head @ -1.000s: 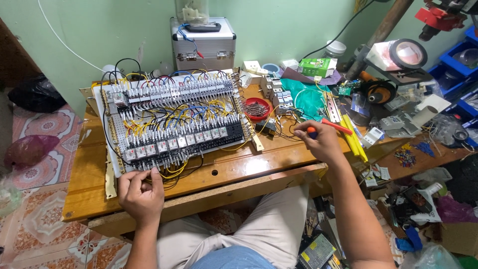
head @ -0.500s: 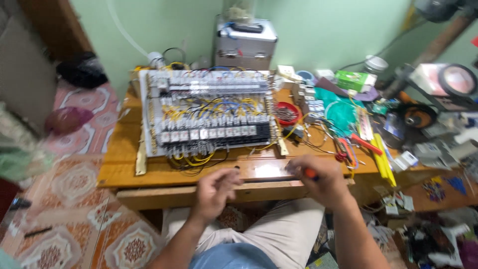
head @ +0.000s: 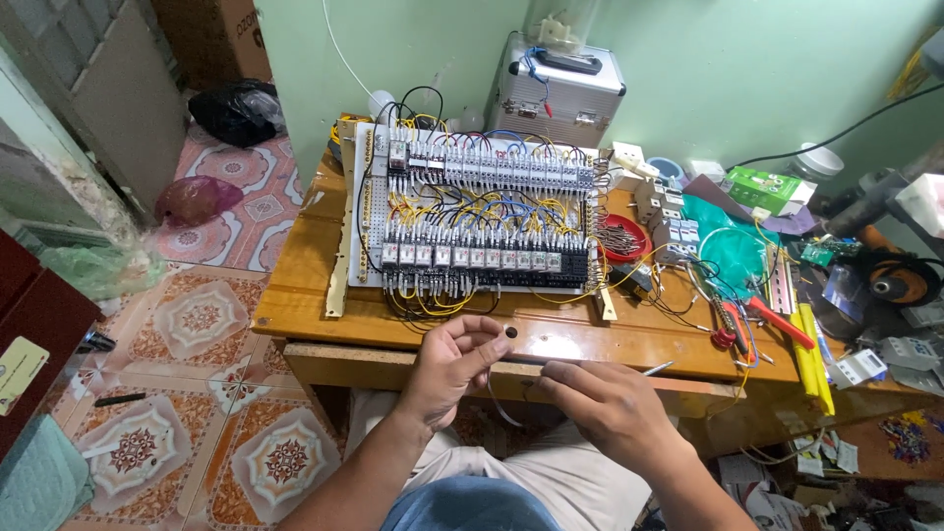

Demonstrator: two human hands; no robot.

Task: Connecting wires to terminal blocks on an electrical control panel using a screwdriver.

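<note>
Thin wire (head: 511, 369) pinched between left hand (head: 454, 366) fingers, right hand (head: 600, 405) fingers, palms down.

Pale green walls (head: 413, 49) back a wooden table (head: 295, 285) standing on patterned floor tiles (head: 197, 324).

green box (head: 765, 188): flat, white-labelled, bench back right | cardboard carton (head: 208, 37): brown, floor top left | cream tag (head: 18, 372): rectangular, on dark-red cabinet, left edge

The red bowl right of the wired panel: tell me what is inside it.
The red bowl holds a heap of small dark metal pieces, probably screws or nails. Its near right rim is partly covered by cables and a black part, so its floor cannot be seen. Neither hand touches it.
</note>
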